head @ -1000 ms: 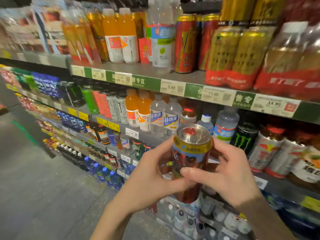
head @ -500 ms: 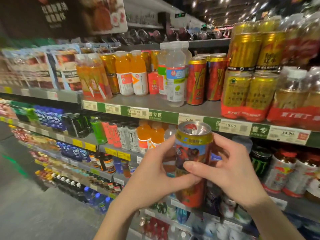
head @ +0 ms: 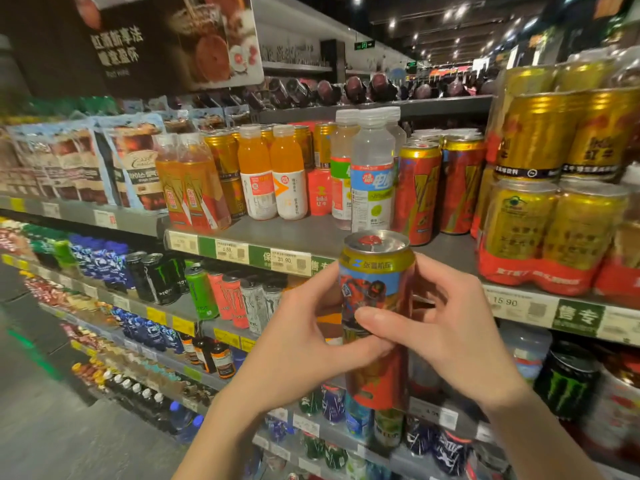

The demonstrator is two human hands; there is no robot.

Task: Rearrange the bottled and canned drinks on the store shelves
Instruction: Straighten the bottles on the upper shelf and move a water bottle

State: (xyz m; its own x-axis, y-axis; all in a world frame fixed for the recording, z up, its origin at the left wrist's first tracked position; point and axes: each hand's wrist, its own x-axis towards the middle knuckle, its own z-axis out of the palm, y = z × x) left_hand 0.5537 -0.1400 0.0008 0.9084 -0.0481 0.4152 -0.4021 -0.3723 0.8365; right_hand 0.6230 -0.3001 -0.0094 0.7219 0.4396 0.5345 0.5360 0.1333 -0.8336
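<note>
**Can upright in both hands, shelf gap just above it**

You hold the tall can upright, long axis vertical, in front of the shelves. Your left hand wraps it from the left, thumb across the front; your right hand grips from the right, thumb pressed on the label. Both hands are equally close, so either could carry it. The bare stretch of the upper shelf lies just above and beyond the can's top, with matching red and gold cans standing up and to the right. That gap looks like the likely spot, though that is only my judgement. Bottles crowd its back. Below, more drinks fill the lower shelves beside a grey aisle floor.
</note>
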